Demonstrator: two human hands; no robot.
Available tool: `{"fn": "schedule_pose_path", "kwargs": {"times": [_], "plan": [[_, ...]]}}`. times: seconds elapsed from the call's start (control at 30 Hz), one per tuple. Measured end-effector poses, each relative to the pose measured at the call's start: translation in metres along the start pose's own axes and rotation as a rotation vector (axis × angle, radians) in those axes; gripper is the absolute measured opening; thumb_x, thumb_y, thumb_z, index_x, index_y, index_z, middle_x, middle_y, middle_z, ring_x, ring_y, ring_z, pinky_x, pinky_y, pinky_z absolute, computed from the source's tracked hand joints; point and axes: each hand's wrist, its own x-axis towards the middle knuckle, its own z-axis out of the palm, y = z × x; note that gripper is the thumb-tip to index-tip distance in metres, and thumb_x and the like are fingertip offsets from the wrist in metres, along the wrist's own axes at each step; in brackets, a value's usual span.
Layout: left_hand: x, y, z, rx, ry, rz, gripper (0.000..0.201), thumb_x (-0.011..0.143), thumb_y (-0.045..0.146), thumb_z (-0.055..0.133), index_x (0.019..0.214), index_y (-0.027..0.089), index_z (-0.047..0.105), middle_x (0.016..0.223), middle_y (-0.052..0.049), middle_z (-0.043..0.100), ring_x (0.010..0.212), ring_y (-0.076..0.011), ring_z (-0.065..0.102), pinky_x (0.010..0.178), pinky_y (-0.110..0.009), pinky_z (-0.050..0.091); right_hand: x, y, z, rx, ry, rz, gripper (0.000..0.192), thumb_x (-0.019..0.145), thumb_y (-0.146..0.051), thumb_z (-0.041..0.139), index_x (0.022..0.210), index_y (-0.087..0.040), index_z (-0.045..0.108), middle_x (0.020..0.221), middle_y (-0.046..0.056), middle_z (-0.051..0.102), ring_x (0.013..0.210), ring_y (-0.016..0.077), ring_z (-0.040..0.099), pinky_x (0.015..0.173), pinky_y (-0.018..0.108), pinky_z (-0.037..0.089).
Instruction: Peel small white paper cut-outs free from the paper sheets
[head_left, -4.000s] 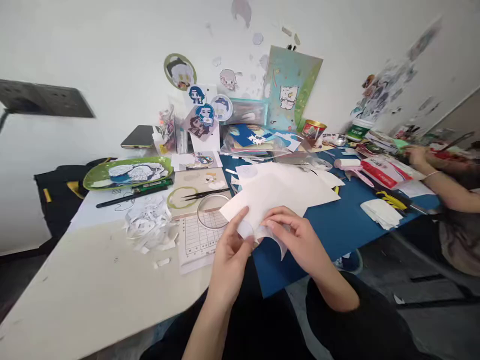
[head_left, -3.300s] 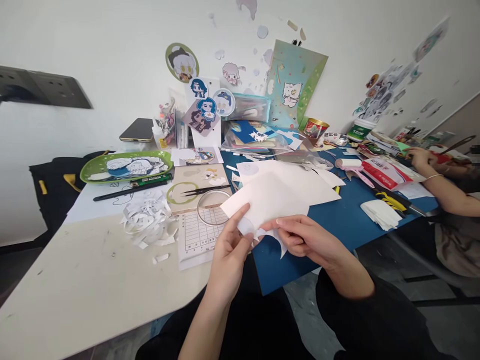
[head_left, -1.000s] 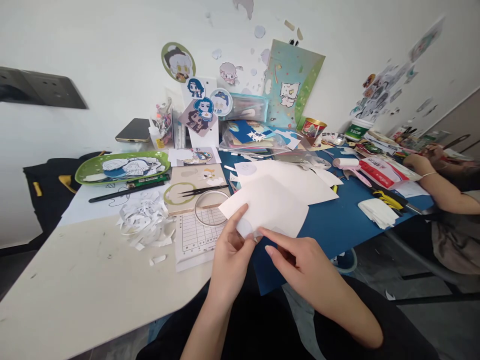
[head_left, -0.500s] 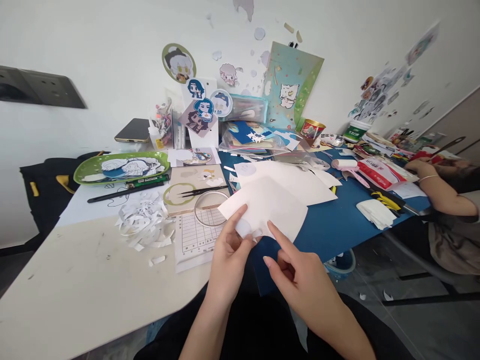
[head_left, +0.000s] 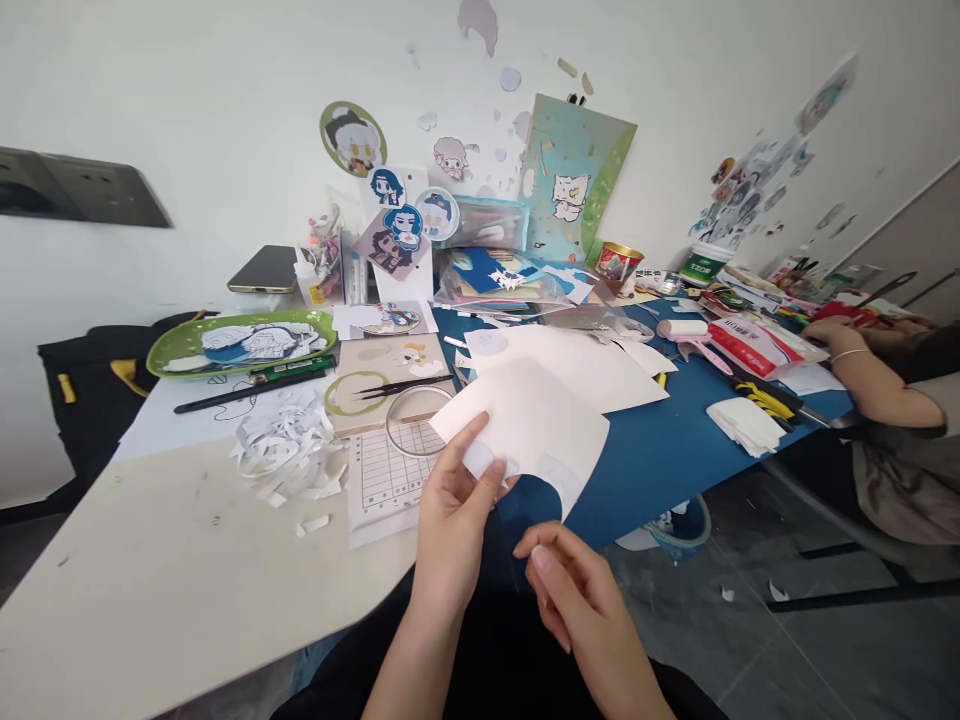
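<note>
My left hand (head_left: 454, 505) pinches a white sheet of paper (head_left: 536, 410) at its lower left edge, thumb on top and fingers partly hidden underneath. The paper has a curved cut-out in its near edge, and faint round printed shapes show near its lower corners. Below the sheet's lower right corner, my right hand (head_left: 574, 590) is apart from the paper, its fingers curled in and the thumb against the index finger. Nothing shows in it. More white sheets (head_left: 600, 365) lie behind the held one on the blue table surface.
To the left are a metal ring (head_left: 412, 450), black tweezers (head_left: 405, 386), paper scraps (head_left: 285, 445) and a green tray (head_left: 161, 350) of cut-outs. Folded white tissues (head_left: 744, 427) and yellow-handled pliers (head_left: 765, 400) lie right. A person's arm (head_left: 877, 385) rests farther right; a blue bin (head_left: 686, 535) stands below.
My right hand has drawn back from the paper toward me, and its pointing index finger has curled in. My left hand keeps hold of the paper, whose lower right corner is now uncovered.
</note>
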Motion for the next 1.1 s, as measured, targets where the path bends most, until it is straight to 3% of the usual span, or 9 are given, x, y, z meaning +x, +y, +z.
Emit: {"fn": "schedule_pose_path", "kwargs": {"times": [0.2,0.37,0.5,0.73,0.93,1.1], "plan": [[-0.001,0.0,0.003,0.009,0.007,0.03,0.049,0.071,0.024,0.074,0.119,0.024,0.061,0.108,-0.001,0.068,0.085,-0.0111,0.063,0.075,-0.021,0.056,0.009,-0.009,-0.012,0.109,0.145,-0.048,0.037,0.089,-0.056,0.045,0.092,-0.02,0.053,0.06,-0.007,0.041,0.037,0.0028,0.025,0.04,0.022,0.02],[-0.001,0.0,0.005,0.031,0.012,0.048,0.048,0.07,0.023,0.075,0.116,0.025,0.063,0.118,-0.002,0.066,0.095,-0.0148,0.064,0.073,-0.02,0.057,0.019,-0.015,-0.018,0.1,0.256,-0.094,0.038,0.087,-0.054,0.051,0.072,-0.02,0.048,0.043,-0.009,0.033,0.036,0.0047,0.023,0.04,0.022,0.021],[-0.001,-0.003,0.006,0.01,0.02,0.083,0.05,0.066,0.021,0.077,0.114,0.024,0.064,0.122,-0.003,0.065,0.104,-0.0189,0.062,0.072,-0.02,0.056,0.023,-0.017,-0.016,0.04,0.337,-0.152,0.033,0.085,-0.051,0.054,0.075,-0.02,0.052,0.044,-0.01,0.032,0.038,0.0049,0.025,0.041,0.022,0.022],[0.001,-0.005,0.005,0.034,-0.012,0.113,0.049,0.066,0.021,0.078,0.114,0.024,0.064,0.116,-0.003,0.067,0.096,-0.018,0.065,0.068,-0.02,0.057,0.026,-0.01,-0.023,0.05,0.311,-0.172,0.034,0.084,-0.051,0.057,0.073,-0.019,0.053,0.044,-0.01,0.031,0.039,0.0049,0.026,0.041,0.022,0.02],[0.0,-0.003,0.001,0.063,-0.081,0.126,0.053,0.067,0.021,0.077,0.118,0.026,0.062,0.121,-0.004,0.065,0.107,-0.0218,0.061,0.078,-0.024,0.055,0.029,-0.009,-0.027,0.01,0.286,-0.167,0.034,0.084,-0.051,0.056,0.075,-0.018,0.058,0.044,-0.009,0.03,0.041,0.0059,0.026,0.043,0.023,0.02],[0.0,-0.003,0.002,0.051,-0.061,0.142,0.046,0.069,0.023,0.075,0.114,0.024,0.064,0.126,-0.005,0.062,0.111,-0.0239,0.059,0.082,-0.028,0.053,0.025,-0.009,-0.026,-0.031,0.332,-0.184,0.037,0.082,-0.052,0.059,0.068,-0.017,0.056,0.047,-0.008,0.032,0.045,0.0068,0.029,0.044,0.023,0.022]]}}
